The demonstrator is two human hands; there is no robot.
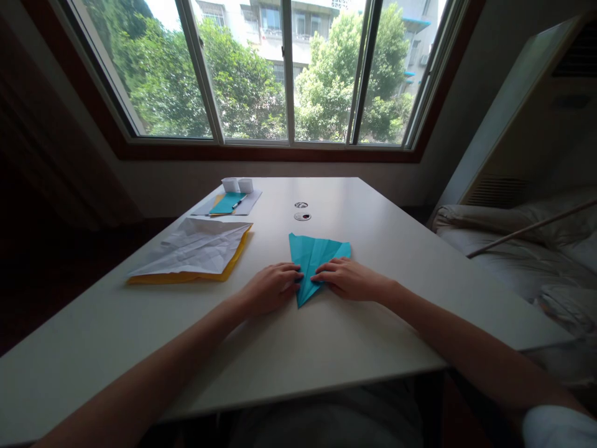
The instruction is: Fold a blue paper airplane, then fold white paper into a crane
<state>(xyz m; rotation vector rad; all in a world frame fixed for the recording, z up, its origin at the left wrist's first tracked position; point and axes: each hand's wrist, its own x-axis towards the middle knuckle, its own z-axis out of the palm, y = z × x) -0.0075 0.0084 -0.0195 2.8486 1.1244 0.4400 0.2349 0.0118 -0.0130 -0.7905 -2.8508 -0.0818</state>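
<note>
— Daylight from a wide window (289, 68) with green trees outside falls on a white table (373, 348). What lies on it?

— Near the middle, a teal sheet of paper (313, 261) folded to a long point that aims back at the person. Both hands press on it.

— How do the hands sit?

— From the head camera, the left hand (270, 287) lies flat, fingers together, fingertips on the paper's left edge. The right hand (349, 279) lies flat too, fingertips on the right flap. Neither one grips; they hold the fold down on the table.

— And around them?

— To the left, a crumpled white sheet on yellow paper (193, 254). Farther back, a teal card with a pen (228, 203) on a grey sheet, and two small white cups (237, 184). Two round holes (302, 211) sit in the table beyond the fold. A bed (517, 249) stands at the right.
</note>
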